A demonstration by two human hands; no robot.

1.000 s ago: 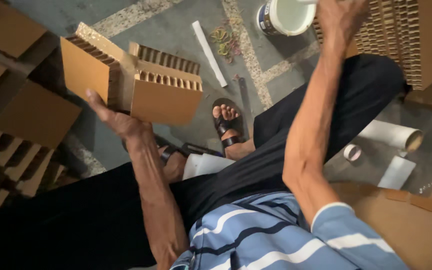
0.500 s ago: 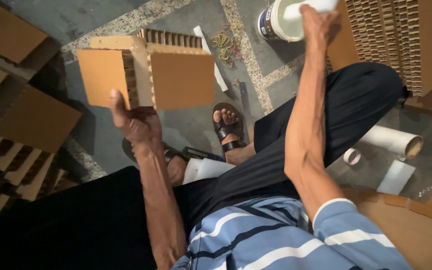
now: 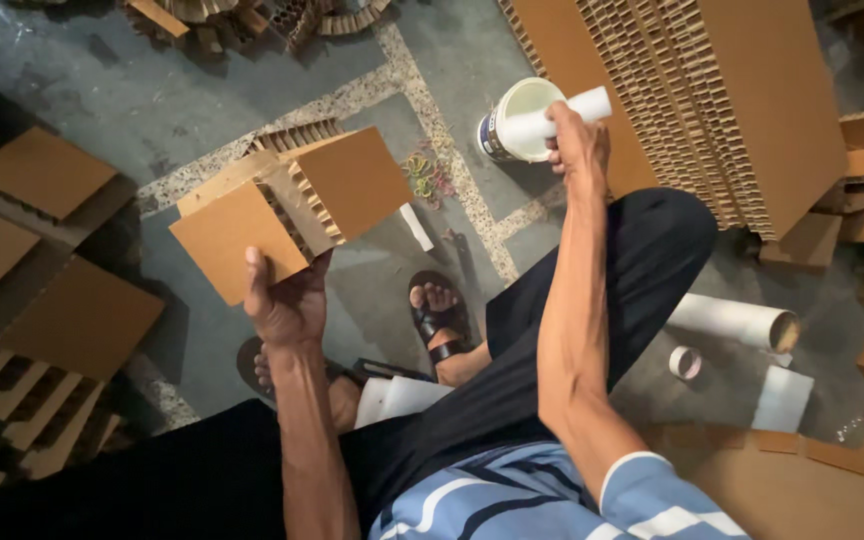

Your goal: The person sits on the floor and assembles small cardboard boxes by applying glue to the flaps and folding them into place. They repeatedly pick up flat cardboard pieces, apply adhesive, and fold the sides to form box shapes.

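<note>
My left hand (image 3: 287, 300) grips a brown honeycomb cardboard block (image 3: 297, 205), made of two joined pieces, and holds it up above the floor at the left. My right hand (image 3: 577, 150) is stretched forward and is shut on a white roller-like tube (image 3: 557, 115). One end of the tube lies over the mouth of a white glue bucket (image 3: 512, 125) standing on the floor. My legs in black trousers and my sandalled foot (image 3: 437, 320) lie between the two arms.
A tall stack of honeycomb cardboard sheets (image 3: 692, 100) leans at the right. Flat cardboard pieces (image 3: 42, 250) cover the floor at the left. A white tube (image 3: 737, 322), a tape roll (image 3: 685, 362) and a white strip (image 3: 415, 226) lie on the concrete floor.
My left hand has turned and shifted the cardboard block to the right, its flat face now up. My right hand has lowered the white tube towards the bucket.
</note>
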